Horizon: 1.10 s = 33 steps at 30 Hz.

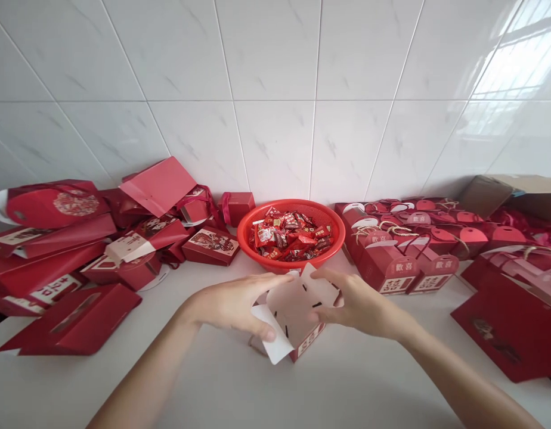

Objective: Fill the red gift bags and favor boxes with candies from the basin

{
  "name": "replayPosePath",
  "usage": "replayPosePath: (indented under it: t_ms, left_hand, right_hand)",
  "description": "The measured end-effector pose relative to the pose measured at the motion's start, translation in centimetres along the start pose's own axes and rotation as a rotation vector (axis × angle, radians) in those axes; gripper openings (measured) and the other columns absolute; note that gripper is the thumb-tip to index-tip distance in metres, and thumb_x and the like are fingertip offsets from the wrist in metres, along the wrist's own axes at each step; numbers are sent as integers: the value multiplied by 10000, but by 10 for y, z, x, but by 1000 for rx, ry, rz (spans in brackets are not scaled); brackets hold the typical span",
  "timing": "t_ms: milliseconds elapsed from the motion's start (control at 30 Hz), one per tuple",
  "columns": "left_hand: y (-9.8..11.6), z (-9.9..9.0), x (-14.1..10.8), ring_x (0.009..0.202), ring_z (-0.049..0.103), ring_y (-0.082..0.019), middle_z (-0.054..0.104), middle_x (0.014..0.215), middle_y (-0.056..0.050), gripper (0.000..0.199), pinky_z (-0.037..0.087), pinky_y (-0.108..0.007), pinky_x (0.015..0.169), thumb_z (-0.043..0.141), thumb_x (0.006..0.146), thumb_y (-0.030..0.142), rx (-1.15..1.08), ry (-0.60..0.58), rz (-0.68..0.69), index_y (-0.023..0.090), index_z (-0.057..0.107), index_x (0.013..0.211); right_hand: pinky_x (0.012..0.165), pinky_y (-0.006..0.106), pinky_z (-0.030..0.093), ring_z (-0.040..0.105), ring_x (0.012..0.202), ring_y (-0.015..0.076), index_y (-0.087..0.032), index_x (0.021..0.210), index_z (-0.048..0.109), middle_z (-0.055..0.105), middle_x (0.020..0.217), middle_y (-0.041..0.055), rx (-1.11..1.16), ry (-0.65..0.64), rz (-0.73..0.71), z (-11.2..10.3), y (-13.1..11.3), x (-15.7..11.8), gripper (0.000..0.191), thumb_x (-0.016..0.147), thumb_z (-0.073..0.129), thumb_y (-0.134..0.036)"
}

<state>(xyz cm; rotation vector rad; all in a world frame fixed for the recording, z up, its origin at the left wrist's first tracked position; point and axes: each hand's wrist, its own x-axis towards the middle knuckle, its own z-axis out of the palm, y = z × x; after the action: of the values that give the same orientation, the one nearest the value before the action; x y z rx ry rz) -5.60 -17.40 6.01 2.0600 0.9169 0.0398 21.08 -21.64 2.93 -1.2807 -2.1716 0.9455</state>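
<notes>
A small red gift box [309,342] stands on the white counter with its top flaps spread, showing a pale inside with dark slots. My left hand [233,305] grips its left side, the thumb lying on a white flap [279,345]. Over at the right, my right hand [353,302] has its thumb and fingers around another raised flap [319,285]. Just behind the box is a red plastic basket [247,238] with many wrapped candies [293,235] in it. A bit of cord shows under my left hand, partly hidden.
Red boxes and bags [79,244] lie in a loose pile at the left. Rows of folded-up gift boxes [394,271] with rope handles stand at the right. Beyond them are a red bag [510,328] and a cardboard box [485,193]. A tiled wall [275,137] bounds the back.
</notes>
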Motion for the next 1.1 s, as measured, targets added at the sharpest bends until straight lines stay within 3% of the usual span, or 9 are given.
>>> replayPosePath:
  t_ms: [100,233,400,500,733,967,1100]
  left_hand:
    - [-6,-4,3,1277,555,-340,435,1561,-81,1113,511,-359,960,841,613,472,-6,-46,-61,323,268,1555]
    - [-9,-6,9,1086,634,-299,611,1277,-55,1058,515,-320,831,877,523,480,37,-78,-145,263,353,1416]
    - [-6,-8,11,895,634,-238,608,995,13,887,476,-271,701,878,492,513,38,-120,-179,258,418,1207]
    - [-5,-8,11,877,613,-236,585,939,20,830,459,-267,679,884,470,504,47,-129,-212,247,427,1115]
    - [-18,-8,14,907,604,-251,602,1005,-5,900,474,-283,690,929,373,471,-15,-128,-220,248,432,1090]
    - [-52,-8,26,745,615,-224,606,879,26,966,479,-272,572,961,206,430,22,-139,-243,269,466,1019]
    - [-73,-6,32,602,533,-155,558,759,60,955,418,-238,504,944,265,507,24,-165,-194,266,457,1051]
  right_hand:
    - [548,217,480,659,732,164,-247,1323,467,691,940,20,49,-125,71,-10,7,0,752,717,819,-521]
    - [570,217,499,665,785,172,-253,1334,413,669,970,23,45,-226,74,-16,12,4,835,655,854,-459]
    - [565,214,492,633,741,157,-258,1315,376,626,886,-14,137,-363,149,-18,16,10,906,592,888,-446]
    - [575,197,477,593,725,129,-264,1271,381,603,858,-37,243,-427,193,-18,19,11,865,587,892,-405]
    - [580,177,454,555,713,114,-266,1172,391,596,825,-60,513,-469,238,-11,32,14,814,530,887,-340]
    - [531,152,395,550,679,111,-257,1224,424,579,813,-55,441,-465,195,1,59,25,942,435,930,-341]
    - [562,156,394,534,688,104,-254,1283,427,569,819,-53,390,-406,186,4,65,26,938,476,899,-338]
